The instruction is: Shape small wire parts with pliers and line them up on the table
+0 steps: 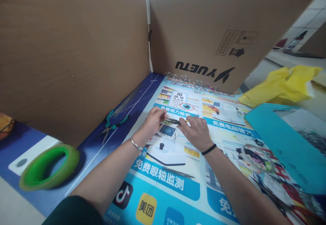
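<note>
My right hand (195, 131) is closed around a pair of pliers (174, 121) with dark jaws. A bit of yellow handle shows by its fingers, and the jaws point left. The fingertips of my left hand (154, 118) are pinched together just beside the tips of the jaws. What they hold is too small to make out. Beneath both hands lies a printed poster sheet (163, 174). Thin wire pieces (182, 173) rest on it, nearer to me than the hands. Left of my left hand, teal-handled pliers (112, 125) lie with handles spread.
Tall cardboard panels (193, 31) stand behind and to the left. A green tape roll (49, 167) sits at the left front. To the right are a teal box (277, 143) holding metallic bits, a yellow bag (282, 85), a coil of wire (257, 157) and scissors-like tools (272, 194).
</note>
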Motion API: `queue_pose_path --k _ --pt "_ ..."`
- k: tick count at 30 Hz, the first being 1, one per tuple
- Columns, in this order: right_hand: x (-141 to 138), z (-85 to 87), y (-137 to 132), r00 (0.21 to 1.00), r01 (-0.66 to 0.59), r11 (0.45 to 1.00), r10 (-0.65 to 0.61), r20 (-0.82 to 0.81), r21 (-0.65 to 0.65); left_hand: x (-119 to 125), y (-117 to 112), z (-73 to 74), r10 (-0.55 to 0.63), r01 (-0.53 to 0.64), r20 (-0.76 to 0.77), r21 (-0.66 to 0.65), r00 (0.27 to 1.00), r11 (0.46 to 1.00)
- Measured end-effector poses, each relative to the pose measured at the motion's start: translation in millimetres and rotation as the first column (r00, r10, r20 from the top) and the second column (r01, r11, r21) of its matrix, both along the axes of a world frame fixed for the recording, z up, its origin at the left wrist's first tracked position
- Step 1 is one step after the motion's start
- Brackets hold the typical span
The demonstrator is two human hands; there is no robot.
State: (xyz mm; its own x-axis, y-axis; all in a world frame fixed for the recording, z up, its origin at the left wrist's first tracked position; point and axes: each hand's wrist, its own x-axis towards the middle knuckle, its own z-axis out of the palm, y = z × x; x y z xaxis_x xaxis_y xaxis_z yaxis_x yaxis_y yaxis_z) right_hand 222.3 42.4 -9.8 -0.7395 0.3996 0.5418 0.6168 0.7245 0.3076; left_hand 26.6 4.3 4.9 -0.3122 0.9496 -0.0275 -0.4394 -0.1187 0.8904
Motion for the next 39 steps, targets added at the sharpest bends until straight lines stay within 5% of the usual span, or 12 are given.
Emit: queue_pose_path --k 9,39 --pt "-3.2 4.0 1.0 0.995 -0.065 0.975 0.079 -0.055 0.210 6.4 0.0 -1.4 0.025 -0.021 0.065 -0.058 0.998 0.998" --pt "-2.2 4.6 1.5 0.989 -0.112 0.974 0.129 -0.075 0.199 6.7 -1.6 3.2 0.054 -0.046 0.059 -0.132 0.997 0.990"
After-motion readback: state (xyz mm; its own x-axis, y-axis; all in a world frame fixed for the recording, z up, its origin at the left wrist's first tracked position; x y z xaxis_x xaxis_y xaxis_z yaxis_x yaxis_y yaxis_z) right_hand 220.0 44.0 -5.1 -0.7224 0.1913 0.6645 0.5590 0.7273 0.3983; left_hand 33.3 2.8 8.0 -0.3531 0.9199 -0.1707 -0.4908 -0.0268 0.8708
